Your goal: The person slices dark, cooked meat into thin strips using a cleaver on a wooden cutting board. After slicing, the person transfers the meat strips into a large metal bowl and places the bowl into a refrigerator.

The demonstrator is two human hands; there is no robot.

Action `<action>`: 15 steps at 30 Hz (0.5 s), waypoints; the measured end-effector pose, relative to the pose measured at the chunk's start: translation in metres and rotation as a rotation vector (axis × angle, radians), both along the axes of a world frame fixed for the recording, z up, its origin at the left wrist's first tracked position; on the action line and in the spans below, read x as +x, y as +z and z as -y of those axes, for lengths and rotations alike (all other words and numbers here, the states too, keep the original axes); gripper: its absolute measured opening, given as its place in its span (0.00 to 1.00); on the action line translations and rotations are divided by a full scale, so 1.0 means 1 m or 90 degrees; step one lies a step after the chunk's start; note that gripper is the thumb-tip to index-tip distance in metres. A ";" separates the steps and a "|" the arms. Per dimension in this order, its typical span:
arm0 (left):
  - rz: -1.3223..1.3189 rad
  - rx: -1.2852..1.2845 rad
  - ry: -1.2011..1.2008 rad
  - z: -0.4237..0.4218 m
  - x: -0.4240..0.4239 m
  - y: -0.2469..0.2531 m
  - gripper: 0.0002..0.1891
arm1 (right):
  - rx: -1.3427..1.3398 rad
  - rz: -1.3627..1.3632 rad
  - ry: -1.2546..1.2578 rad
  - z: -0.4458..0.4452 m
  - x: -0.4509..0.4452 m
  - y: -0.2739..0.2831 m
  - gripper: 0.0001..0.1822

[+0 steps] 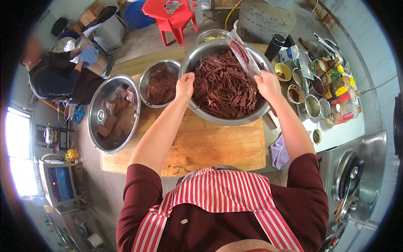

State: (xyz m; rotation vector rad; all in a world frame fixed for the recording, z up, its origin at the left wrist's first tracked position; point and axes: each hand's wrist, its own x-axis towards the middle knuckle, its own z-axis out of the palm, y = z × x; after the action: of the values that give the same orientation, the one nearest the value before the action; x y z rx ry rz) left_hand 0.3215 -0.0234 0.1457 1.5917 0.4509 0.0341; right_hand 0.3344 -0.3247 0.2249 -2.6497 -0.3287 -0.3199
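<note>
A large metal bowl (217, 121) full of dark reddish-brown food strips (225, 85), perhaps meat, stands on a wooden board (217, 141). My left hand (185, 85) is closed at its left rim and appears to grip it; the fingertips are partly hidden. Over the bowl's right side, my right hand (267, 84) holds the lower end of a clear plastic bag (241, 52). Similar brown strips show through the bag, which slants up and away. To the left sit a smaller metal bowl (160, 82) of brown pieces and a wide metal basin (104, 143) with dark brown chunks.
At right, a counter carries a black flask (275, 47), a yellow bowl (282, 71), seasoning bowls and several bottles (341, 89). A purple cloth (279, 152) lies beside the board. Another person (56, 75) holds a blue cloth (88, 56) at left. A red stool (171, 19) stands beyond the table.
</note>
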 end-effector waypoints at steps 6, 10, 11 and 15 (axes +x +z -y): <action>0.175 0.359 -0.108 0.031 0.009 0.017 0.15 | 0.249 -0.230 -0.044 0.015 -0.021 0.001 0.13; 0.428 0.413 -0.346 0.101 -0.007 0.063 0.25 | 0.350 -0.302 -0.054 0.029 -0.011 -0.016 0.12; 0.412 0.401 -0.468 0.122 -0.016 0.081 0.30 | 0.367 -0.307 -0.029 0.035 -0.004 -0.033 0.12; 0.567 0.542 -0.572 0.161 -0.007 0.065 0.39 | 0.639 -0.387 -0.013 0.013 -0.019 -0.019 0.15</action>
State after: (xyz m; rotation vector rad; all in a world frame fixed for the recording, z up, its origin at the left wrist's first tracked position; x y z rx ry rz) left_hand 0.3144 -0.1847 0.2104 2.2487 -1.1179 0.2610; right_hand 0.3156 -0.3376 0.2063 -1.6366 0.0656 0.2713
